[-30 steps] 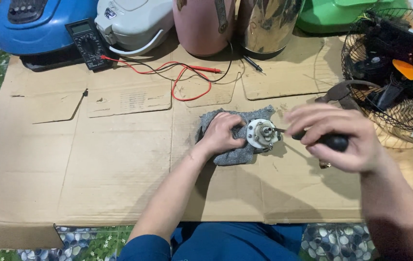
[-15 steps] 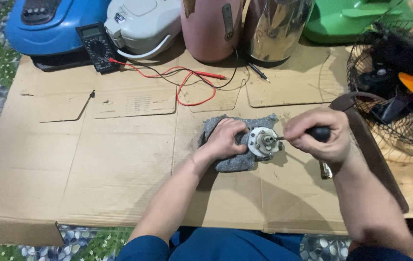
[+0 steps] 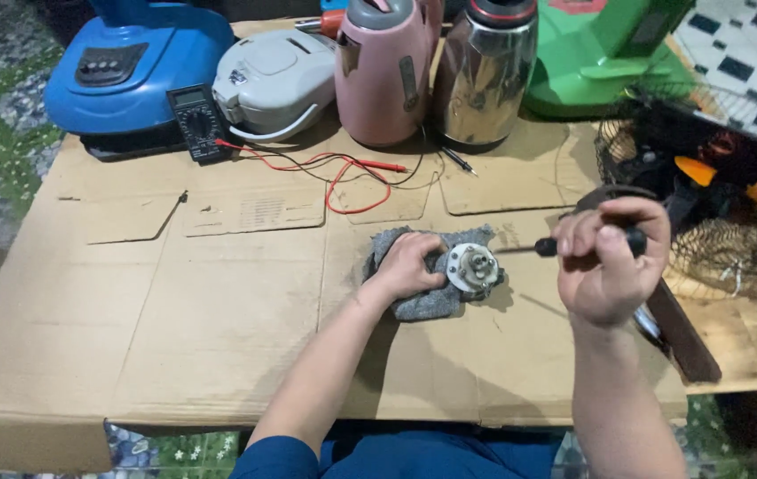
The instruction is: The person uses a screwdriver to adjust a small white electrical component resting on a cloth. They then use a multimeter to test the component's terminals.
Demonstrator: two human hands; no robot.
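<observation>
A small round metal motor (image 3: pixel 473 267) lies on a grey cloth (image 3: pixel 423 302) in the middle of a flattened cardboard sheet (image 3: pixel 219 302). My left hand (image 3: pixel 409 264) presses down on the cloth and grips the motor's left side. A black-handled screwdriver (image 3: pixel 545 247) is gripped in my right hand (image 3: pixel 611 257), a short way right of the motor. Its thin shaft points left toward the motor, the tip just clear of it.
At the back stand a blue appliance (image 3: pixel 134 75), a black multimeter (image 3: pixel 198 120) with red leads (image 3: pixel 343 173), a white cooker (image 3: pixel 279 80), a pink kettle (image 3: pixel 384 66), a steel kettle (image 3: pixel 487 71) and a green casing (image 3: pixel 604 53). A wire fan guard (image 3: pixel 715 195) sits at right.
My right hand has pulled the screwdriver back to the right, off the motor. The left hand stays on the cloth and motor. The camera has tilted slightly.
</observation>
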